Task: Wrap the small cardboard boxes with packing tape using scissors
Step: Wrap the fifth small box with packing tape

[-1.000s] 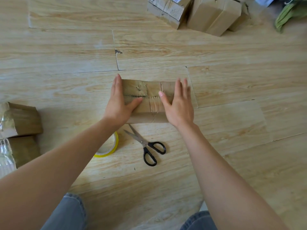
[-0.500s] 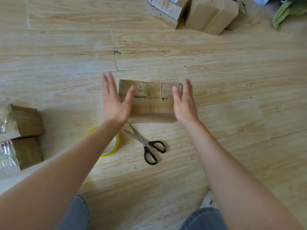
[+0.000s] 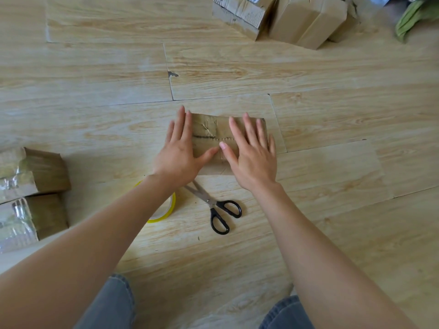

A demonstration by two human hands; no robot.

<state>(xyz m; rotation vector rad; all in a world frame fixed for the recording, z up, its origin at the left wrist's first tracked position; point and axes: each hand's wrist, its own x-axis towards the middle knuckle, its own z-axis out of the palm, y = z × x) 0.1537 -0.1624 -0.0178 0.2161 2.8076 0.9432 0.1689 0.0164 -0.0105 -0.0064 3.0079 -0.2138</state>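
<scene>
Pressed down flat on the small cardboard box [image 3: 206, 129] with both hands: left hand [image 3: 180, 155] over its left end, right hand [image 3: 251, 160] over its right half, fingers [image 3: 249, 129] straight and spread, clutching nothing, thumbs almost meeting above the middle seam. Sat low on the wooden floor [image 3: 332, 115], just beyond the scissors [image 3: 211, 203] and the yellow tape roll [image 3: 169, 210], the roll half hidden under the left forearm. Read, at a guess, like smoothing tape onto the top. Could have sealed creases or air pockets under the film through uneven palm pressure, with puckers already visible beside the seam. Could have sent the box skating over those slick boards with too much forward shove and nothing bracing its far side. Could have caved in the top flaps by leaning hard over the seam. Might have knocked the scissors with a wrist on the way back. As for looks: brown, oblong, squat; glossy and wrinkled on top under clear tape; crossed lengthwise by a dark seam line; plain on the near side. Matched the two wrapped boxes [image 3: 35, 172] at far left in sheen, not the bare boxes [image 3: 308, 20] up top.
</scene>
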